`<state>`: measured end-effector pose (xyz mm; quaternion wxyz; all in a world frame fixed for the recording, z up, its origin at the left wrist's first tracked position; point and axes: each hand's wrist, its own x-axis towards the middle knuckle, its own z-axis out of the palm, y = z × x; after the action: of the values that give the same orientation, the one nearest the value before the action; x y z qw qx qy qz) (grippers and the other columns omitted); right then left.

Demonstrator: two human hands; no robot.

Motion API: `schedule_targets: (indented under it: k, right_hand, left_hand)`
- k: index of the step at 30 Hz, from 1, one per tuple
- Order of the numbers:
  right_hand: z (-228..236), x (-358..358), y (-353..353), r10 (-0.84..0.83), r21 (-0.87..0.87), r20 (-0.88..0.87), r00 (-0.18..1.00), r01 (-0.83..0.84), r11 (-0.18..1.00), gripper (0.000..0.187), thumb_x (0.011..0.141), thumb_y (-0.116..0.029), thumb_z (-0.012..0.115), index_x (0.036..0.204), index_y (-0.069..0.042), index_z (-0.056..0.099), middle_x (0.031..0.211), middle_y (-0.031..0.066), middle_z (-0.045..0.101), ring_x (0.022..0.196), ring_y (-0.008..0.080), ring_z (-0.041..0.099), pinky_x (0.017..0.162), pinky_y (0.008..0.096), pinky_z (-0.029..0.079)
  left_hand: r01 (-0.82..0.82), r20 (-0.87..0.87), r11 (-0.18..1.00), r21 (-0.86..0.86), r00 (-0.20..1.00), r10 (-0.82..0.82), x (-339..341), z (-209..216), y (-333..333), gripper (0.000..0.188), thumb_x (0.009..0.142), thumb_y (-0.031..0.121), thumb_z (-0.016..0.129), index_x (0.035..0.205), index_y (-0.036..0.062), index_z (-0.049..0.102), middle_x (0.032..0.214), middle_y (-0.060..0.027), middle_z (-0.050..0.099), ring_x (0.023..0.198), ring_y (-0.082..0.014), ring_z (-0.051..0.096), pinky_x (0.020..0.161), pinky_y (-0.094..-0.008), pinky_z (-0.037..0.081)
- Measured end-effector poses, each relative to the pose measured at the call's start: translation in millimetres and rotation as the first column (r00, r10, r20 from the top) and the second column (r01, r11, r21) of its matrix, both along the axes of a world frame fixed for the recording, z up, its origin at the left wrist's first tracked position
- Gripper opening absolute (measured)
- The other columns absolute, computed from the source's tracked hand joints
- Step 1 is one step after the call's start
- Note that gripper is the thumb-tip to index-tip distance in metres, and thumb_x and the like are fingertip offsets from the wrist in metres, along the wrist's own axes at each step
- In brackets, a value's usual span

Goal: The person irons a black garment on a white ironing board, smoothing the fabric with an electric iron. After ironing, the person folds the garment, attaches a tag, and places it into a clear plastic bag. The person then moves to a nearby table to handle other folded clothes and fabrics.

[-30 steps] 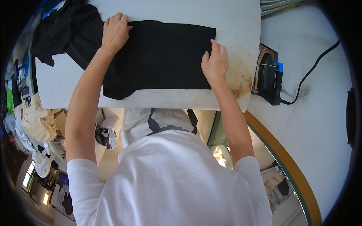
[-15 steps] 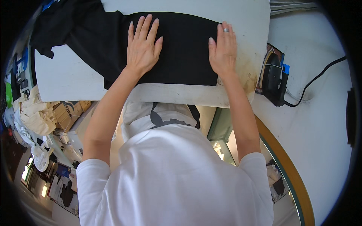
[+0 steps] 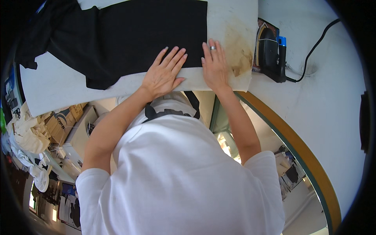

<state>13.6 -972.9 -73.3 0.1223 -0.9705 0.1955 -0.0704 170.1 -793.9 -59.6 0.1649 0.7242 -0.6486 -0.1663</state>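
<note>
A black garment lies spread over a white padded board, smooth on its right and rumpled toward the left. My left hand rests flat at the garment's near edge, fingertips on the cloth and palm over the board. At the near right corner lies my right hand, fingers stretched out and a ring on one of them. Its fingertips are by the cloth's right edge, mostly on the board. Neither hand grips anything. The garment's kind cannot be made out.
To the right of the board an iron with a black handle stands on the white table, its black cord running to the back. Brown stains mark the board's right end. Below left are a cardboard box and cream cloth.
Both hands have come from the middle of the garment toward me, down to its near edge. In the picture, garment, board and iron sit further left and higher.
</note>
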Motion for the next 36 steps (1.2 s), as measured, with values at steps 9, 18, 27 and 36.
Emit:
schedule_targets:
  k: [9,18,27,36]
  right_hand:
    - [80,-97,-183,-0.535,-0.239,0.094,0.84,0.54,0.807,0.06,0.094,-0.034,0.063,0.135,0.007,0.05,0.13,0.0295,0.058,0.125,0.0437,0.053,0.106,0.0472,0.041]
    - [105,-62,-216,-0.681,0.545,-0.297,0.669,0.704,0.455,0.048,0.094,-0.049,0.065,0.092,-0.002,0.062,0.067,0.0016,0.056,0.051,0.0094,0.05,0.045,0.0258,0.039]
    - [151,-46,-68,-0.525,0.656,-0.335,0.782,0.594,0.466,0.035,0.098,-0.039,0.063,0.085,-0.007,0.058,0.06,-0.0008,0.052,0.045,0.0078,0.047,0.041,0.0243,0.034]
    - [126,-25,11,-0.246,0.318,-0.401,0.882,0.386,0.866,0.039,0.094,-0.037,0.065,0.095,0.002,0.057,0.076,0.0283,0.065,0.075,0.0483,0.064,0.067,0.0519,0.05]
  left_hand:
    - [0.171,0.012,0.985,-0.029,0.985,-0.17,-37,-6,-19,0.077,0.096,0.049,0.049,0.15,-0.0033,0.035,0.162,-0.014,0.028,0.151,-0.0271,0.024,0.125,-0.0443,0.014]
    - [0.251,-0.034,0.964,-0.083,0.967,-0.254,-40,-12,-5,0.066,0.1,0.038,0.048,0.149,-0.0041,0.036,0.16,-0.0163,0.031,0.15,-0.0289,0.026,0.124,-0.0428,0.018]
    - [0.029,0.022,0.992,-0.121,0.999,-0.026,-39,-10,9,0.06,0.094,0.028,0.059,0.141,-0.0065,0.046,0.146,-0.02,0.046,0.137,-0.0336,0.042,0.119,-0.0454,0.029]
    - [-0.029,0.108,0.993,-0.114,0.993,0.041,-30,-15,34,0.056,0.091,0.027,0.063,0.136,-0.0054,0.053,0.14,-0.0178,0.051,0.127,-0.0327,0.049,0.115,-0.0469,0.032]
